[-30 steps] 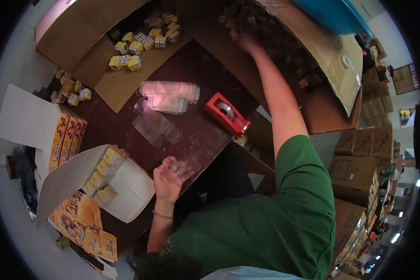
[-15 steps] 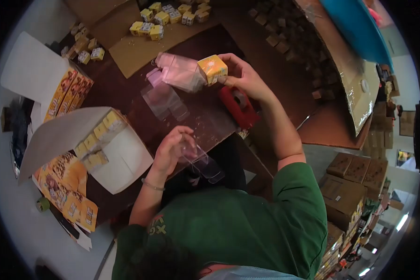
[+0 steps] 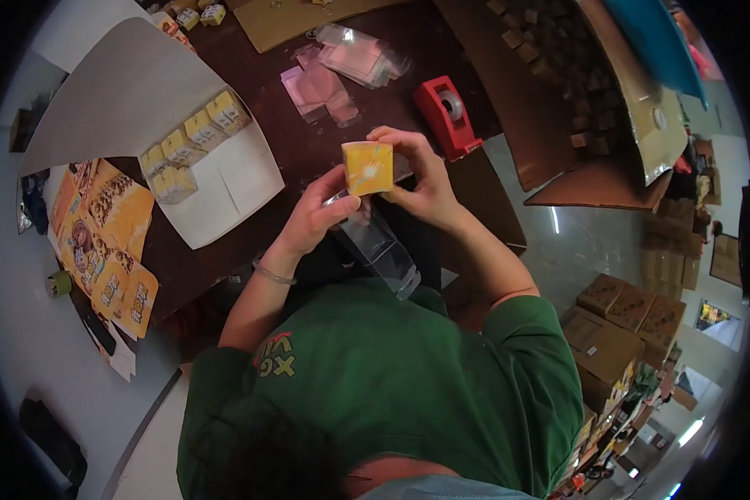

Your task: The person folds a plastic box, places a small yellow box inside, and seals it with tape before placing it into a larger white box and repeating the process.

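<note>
A small yellow box [image 3: 368, 169] with a white burst on its face is between my two hands, over the table's near edge. My right hand [image 3: 425, 177] grips it from the right side, fingers curled round the far edge. Closed around the upper end of a clear plastic sleeve box [image 3: 382, 250], my left hand [image 3: 318, 212] has its thumb against the yellow box's lower corner. The sleeve slants down toward my lap. The yellow box sits right at the sleeve's upper end; that end is partly hidden behind it.
At left, an opened white carton [image 3: 233, 200] holds rows of small yellow-and-white boxes. Flattened clear sleeves [image 3: 358, 58] lie at the back beside a red tape dispenser [image 3: 447, 117]. Printed orange cardboard [image 3: 108, 242] lies far left, and a large brown carton [image 3: 558, 167] stands right.
My right hand has brought the yellow box back from the far table toward me, to my left hand and the clear sleeve. The view has shifted too.
</note>
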Motion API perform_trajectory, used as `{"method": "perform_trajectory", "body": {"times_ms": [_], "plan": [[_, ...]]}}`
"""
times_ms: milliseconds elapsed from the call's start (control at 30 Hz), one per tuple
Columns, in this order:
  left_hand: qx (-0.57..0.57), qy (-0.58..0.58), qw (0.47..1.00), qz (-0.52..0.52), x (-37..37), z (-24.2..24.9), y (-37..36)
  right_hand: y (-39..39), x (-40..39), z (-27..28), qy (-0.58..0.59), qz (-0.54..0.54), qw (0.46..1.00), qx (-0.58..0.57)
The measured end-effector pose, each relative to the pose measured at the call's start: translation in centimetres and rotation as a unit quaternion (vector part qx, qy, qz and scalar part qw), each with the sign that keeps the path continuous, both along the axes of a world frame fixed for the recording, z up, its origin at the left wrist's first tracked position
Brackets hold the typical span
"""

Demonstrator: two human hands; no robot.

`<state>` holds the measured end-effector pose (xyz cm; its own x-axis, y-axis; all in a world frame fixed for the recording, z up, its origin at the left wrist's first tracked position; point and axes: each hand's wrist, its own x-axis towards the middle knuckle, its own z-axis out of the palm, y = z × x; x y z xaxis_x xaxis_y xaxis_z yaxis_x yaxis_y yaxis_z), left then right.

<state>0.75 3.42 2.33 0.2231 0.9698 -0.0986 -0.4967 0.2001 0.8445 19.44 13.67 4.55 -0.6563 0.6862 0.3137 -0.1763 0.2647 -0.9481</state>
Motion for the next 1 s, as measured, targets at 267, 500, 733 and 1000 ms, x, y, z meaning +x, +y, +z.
{"method": "perform_trajectory", "body": {"times_ms": [267,500,733,1000], "plan": [[0.008,0.034,0.999,0.027,-0.8,0.3,-1.4,-2.2,1.2,-2.0,0.12,0.115,0.874,-0.456],[0.008,0.061,0.998,-0.001,-0.8,0.8,-1.7,-1.4,2.0,-1.4,0.016,0.201,0.837,-0.508],[0.006,0.064,0.99,0.128,1.1,0.4,-1.8,-2.8,0.4,-1.0,-0.136,0.051,0.98,-0.135],[0.125,0.263,0.951,0.099,-0.2,0.5,-0.7,0.2,0.4,4.7,-0.225,0.14,0.959,0.103]]}}
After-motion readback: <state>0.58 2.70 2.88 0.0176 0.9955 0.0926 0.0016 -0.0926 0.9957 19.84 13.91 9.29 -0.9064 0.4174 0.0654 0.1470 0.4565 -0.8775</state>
